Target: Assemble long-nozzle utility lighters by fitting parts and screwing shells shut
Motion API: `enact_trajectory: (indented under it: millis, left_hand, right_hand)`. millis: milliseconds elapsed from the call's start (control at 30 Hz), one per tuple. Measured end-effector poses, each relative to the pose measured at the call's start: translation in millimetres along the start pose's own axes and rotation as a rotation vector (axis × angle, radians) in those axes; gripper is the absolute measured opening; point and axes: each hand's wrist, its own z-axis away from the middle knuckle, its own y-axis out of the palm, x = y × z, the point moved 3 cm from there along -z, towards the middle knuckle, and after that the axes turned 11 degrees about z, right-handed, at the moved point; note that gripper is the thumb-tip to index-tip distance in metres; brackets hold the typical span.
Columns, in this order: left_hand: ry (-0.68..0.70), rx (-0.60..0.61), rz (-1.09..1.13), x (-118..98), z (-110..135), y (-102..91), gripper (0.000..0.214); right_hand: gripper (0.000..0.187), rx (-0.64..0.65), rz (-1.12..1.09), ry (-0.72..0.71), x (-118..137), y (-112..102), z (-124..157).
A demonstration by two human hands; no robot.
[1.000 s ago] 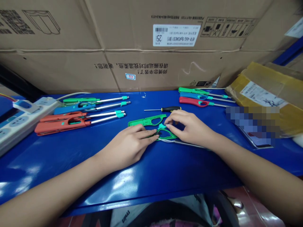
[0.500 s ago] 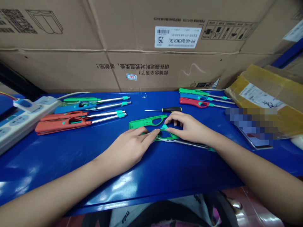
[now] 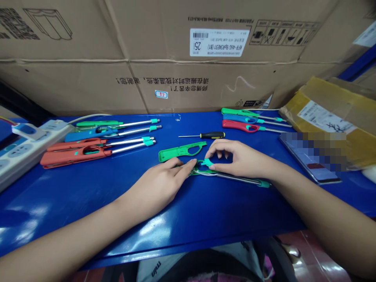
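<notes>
A black-handled screwdriver (image 3: 205, 135) lies on the blue table (image 3: 88, 188). Several long-nosed lighters (image 3: 100, 141) lie at left beside a white power strip (image 3: 17, 150). Three more lighters (image 3: 249, 119) lie at right, with cardboard boxes (image 3: 88, 78) behind.

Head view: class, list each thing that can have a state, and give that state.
green lighter, opened, lying flat
green shell half, detached, lying behind it
teal trigger, pinched by right hand
left hand, fingertips pressing the green lighter
screwdriver, lying untouched
three lighters at right, closed, side by side
</notes>
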Motion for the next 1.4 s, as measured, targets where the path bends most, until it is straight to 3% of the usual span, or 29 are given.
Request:
enact_trajectory:
  millis: [267,533,867,1100,1400]
  left_hand:
    - [-0.016,-0.024,0.075,0,-2,0.4,0.046]
    - [-0.057,-0.026,0.143,-1,-2,0.2,0.045]
    - [-0.016,-0.049,0.106,-1,-2,-1.6,0.044]
    - [-0.028,-0.092,0.095,-3,-5,-5.5,0.039]
    - [-0.036,-0.119,0.092,-3,-7,-7.1,0.038]
  right_hand:
    - [0.020,0.025,-0.047,0.011,3,15,-3]
    - [0.023,0.075,-0.079,0.036,8,16,-1]
    - [0.018,-0.040,-0.075,0.126,9,21,-3]
    - [0.010,-0.089,0.013,-0.016,13,15,-1]
    - [0.012,0.028,0.062,-0.109,11,12,1]
